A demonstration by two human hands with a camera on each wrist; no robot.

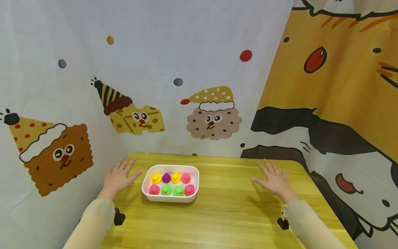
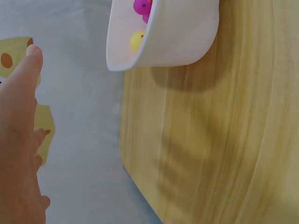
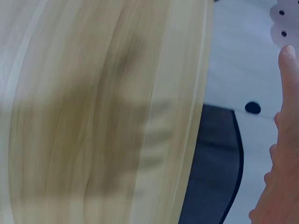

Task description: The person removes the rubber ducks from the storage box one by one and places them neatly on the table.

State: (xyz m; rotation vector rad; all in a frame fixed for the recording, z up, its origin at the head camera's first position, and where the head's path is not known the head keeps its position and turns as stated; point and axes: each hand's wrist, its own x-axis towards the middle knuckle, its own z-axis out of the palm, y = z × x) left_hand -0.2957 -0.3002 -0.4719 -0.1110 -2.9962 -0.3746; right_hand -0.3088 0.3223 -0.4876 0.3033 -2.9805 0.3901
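Observation:
A white plastic tub (image 1: 171,199) stands left of the middle of the wooden table, holding two rows of small rubber ducks in yellow, purple, pink and green, such as a green duck (image 1: 166,189). Just left of the tub my left hand (image 1: 118,178) hovers with its fingers spread, gripping nothing. My right hand (image 1: 275,180) hovers over the table's right side, fingers likewise spread and nothing in it. In the left wrist view the left hand (image 2: 18,135) shows at the left edge, with the tub beyond the thumb. Shadows of both hands fall on the wood.
The light wooden table (image 1: 230,214) has cut back corners. Behind and beside it hangs a pale cloth (image 1: 149,41) printed with cartoon cookies, cheese and big animal faces. A small black device (image 1: 119,217) sits under the left wrist, another (image 1: 283,222) under the right.

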